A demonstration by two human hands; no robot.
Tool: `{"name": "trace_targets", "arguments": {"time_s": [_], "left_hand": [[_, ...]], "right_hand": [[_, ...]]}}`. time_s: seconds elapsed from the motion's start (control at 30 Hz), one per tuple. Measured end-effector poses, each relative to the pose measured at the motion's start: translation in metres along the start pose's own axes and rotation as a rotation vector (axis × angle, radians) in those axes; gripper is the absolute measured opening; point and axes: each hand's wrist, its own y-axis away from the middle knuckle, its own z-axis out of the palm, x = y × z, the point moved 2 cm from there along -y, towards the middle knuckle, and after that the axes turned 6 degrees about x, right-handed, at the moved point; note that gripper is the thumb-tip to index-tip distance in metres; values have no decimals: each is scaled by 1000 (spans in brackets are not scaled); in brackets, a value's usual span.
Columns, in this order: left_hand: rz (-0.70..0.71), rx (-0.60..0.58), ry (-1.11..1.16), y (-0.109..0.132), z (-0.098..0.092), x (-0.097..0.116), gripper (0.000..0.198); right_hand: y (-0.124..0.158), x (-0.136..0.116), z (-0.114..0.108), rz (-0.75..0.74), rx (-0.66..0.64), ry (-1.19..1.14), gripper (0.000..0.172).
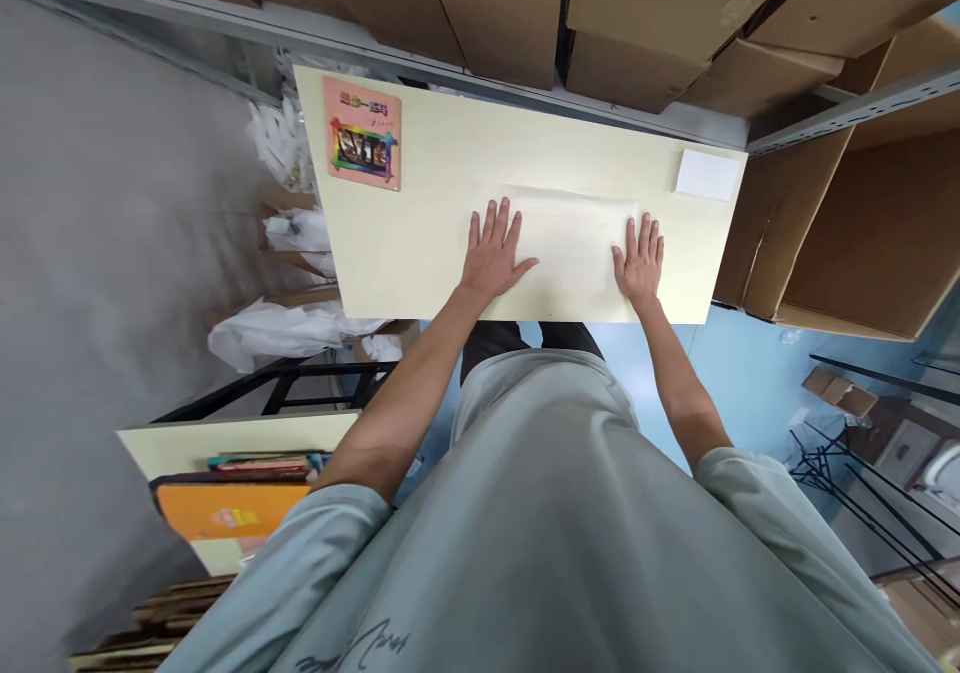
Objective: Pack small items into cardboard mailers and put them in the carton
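A pale yellow table (420,243) stands in front of me. On its middle lies a clear, nearly see-through plastic sheet or bag (574,243). My left hand (493,253) lies flat on the sheet's left end with fingers spread. My right hand (640,261) rests flat on its right end, fingers stretched out. Neither hand holds anything. A pink card with a colourful picture (363,133) sits at the table's far left corner. A small white card (706,175) lies at the far right corner.
Cardboard boxes (660,23) fill a metal shelf behind the table. An open box (862,243) stands at the right. White plastic bags (277,328) pile up on the left. A second table with an orange folder (225,508) is at lower left.
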Motion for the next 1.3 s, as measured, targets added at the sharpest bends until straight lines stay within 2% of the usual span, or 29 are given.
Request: {"name": "trace_targets", "arguments": {"time_s": [0.1, 0.27, 0.37, 0.43, 0.53, 0.73, 0.83, 0.9, 0.97, 1.07, 1.17, 1.23, 1.3], "left_hand": [[21, 23, -2, -8, 3, 12, 106], [75, -25, -5, -22, 15, 24, 97], [44, -36, 6, -25, 18, 24, 97], [39, -38, 23, -24, 15, 24, 98], [22, -25, 39, -17, 2, 22, 101], [-106, 8, -9, 13, -27, -3, 104], [-102, 10, -27, 18, -30, -9, 105], [-94, 18, -35, 13, -32, -14, 98], [-130, 67, -59, 3, -41, -26, 87], [-289, 263, -110, -16, -76, -65, 77], [-429, 462, -59, -34, -118, -112, 86], [-515, 531, 0, -46, -139, -138, 97], [-641, 560, 27, -55, -151, -157, 104]], "right_hand": [[-3, -19, -4, 2, 11, -40, 79], [-6, -88, -3, -156, -80, -119, 79], [-3, -105, -2, -218, -123, -190, 77], [-3, -102, -2, -228, -125, -242, 73], [-2, -82, -4, -207, -123, -296, 70], [4, -33, -4, -67, -38, -241, 73], [7, -25, -1, -82, -11, -204, 74], [9, -25, 0, -93, -6, -179, 75], [10, -28, 1, -91, -1, -150, 75], [11, -31, 2, -79, 19, -120, 75], [12, -31, 0, -74, 42, -121, 76], [12, -32, -5, -66, 64, -134, 77], [12, -35, -11, -60, 95, -154, 77]]}}
